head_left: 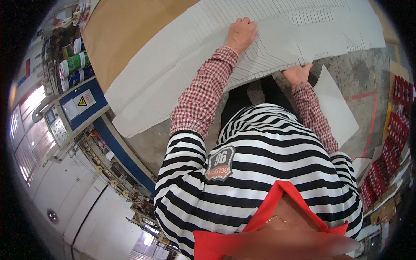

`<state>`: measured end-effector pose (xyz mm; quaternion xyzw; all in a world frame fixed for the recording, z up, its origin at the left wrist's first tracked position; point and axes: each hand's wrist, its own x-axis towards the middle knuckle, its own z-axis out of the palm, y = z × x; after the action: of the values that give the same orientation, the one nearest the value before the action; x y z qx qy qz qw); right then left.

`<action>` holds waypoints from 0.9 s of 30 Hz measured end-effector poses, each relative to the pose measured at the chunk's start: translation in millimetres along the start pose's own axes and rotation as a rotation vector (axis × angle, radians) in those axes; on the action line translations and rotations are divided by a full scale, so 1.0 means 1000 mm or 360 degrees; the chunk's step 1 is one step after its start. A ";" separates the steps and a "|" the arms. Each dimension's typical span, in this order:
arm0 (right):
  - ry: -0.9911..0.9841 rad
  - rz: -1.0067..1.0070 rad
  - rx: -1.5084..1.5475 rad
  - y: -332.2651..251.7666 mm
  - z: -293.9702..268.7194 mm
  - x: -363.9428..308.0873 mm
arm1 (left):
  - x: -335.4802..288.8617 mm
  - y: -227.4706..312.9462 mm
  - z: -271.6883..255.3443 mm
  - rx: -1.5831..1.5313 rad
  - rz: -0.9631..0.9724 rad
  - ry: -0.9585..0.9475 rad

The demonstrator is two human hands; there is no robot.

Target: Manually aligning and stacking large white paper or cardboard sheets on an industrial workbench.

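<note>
A wide spread of overlapping white cardboard sheets [173, 69] lies before me, their edges fanned into many thin stepped lines. My left hand [242, 34] rests on top of these sheets, its fingers curled in and knuckles up. Whether a sheet's edge is pinched under those fingers is hidden. At the near edge of the spread, my right hand [297, 74] grips the sheets, its thumb pointing outward and its other fingers mostly out of sight.
Brown board [125, 34] lies beyond the sheets at the upper left. A blue machine with a control panel [60, 128] and paint-like buckets [74, 65] stand left. A loose white sheet [336, 106] lies low at right, near stacked red goods [396, 130] and a red floor line [373, 130].
</note>
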<state>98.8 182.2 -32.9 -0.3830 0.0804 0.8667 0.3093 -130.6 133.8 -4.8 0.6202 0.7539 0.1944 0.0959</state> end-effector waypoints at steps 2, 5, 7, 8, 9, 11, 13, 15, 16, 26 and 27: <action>0.0039 -0.0025 -0.0007 0.003 0.000 -0.005 | -0.003 -0.008 -0.003 0.0041 0.0052 0.0064; -0.0048 -0.0104 0.0060 0.007 -0.003 -0.012 | -0.014 -0.039 -0.020 -0.0350 -0.0098 0.0085; 0.0132 -0.0150 0.0029 0.018 -0.009 -0.018 | -0.037 -0.072 -0.039 -0.0526 -0.0286 0.0302; 0.0123 -0.0155 0.0033 0.028 -0.016 -0.017 | -0.057 -0.091 -0.052 -0.0372 -0.0333 0.0177; 0.0183 -0.0187 0.0075 0.037 -0.033 -0.015 | -0.073 -0.101 -0.058 -0.0233 -0.0362 0.0043; 0.0188 -0.0242 0.0112 0.063 -0.031 -0.011 | -0.108 -0.105 -0.063 -0.0332 -0.0347 -0.0027; 0.0191 -0.0281 0.0092 0.072 -0.031 -0.016 | -0.127 -0.106 -0.071 -0.0443 -0.0360 -0.0100; 0.0189 -0.0362 0.0083 0.073 -0.028 -0.018 | -0.126 -0.110 -0.072 -0.0344 -0.0184 -0.0071; 0.0185 -0.0405 0.0081 0.074 -0.026 -0.018 | -0.129 -0.115 -0.074 -0.0357 -0.0181 -0.0062; 0.0276 -0.0676 -0.0206 0.075 -0.045 0.007 | -0.153 -0.131 -0.078 -0.0517 -0.0136 0.0197; 0.0490 -0.0707 -0.0333 0.076 -0.059 0.001 | -0.153 -0.135 -0.079 -0.0745 -0.0237 0.0172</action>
<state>89.1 100.2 -81.6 -0.5480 -0.0494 0.7131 0.4344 -249.4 -50.1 -3.7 0.5126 0.7360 0.3889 0.2106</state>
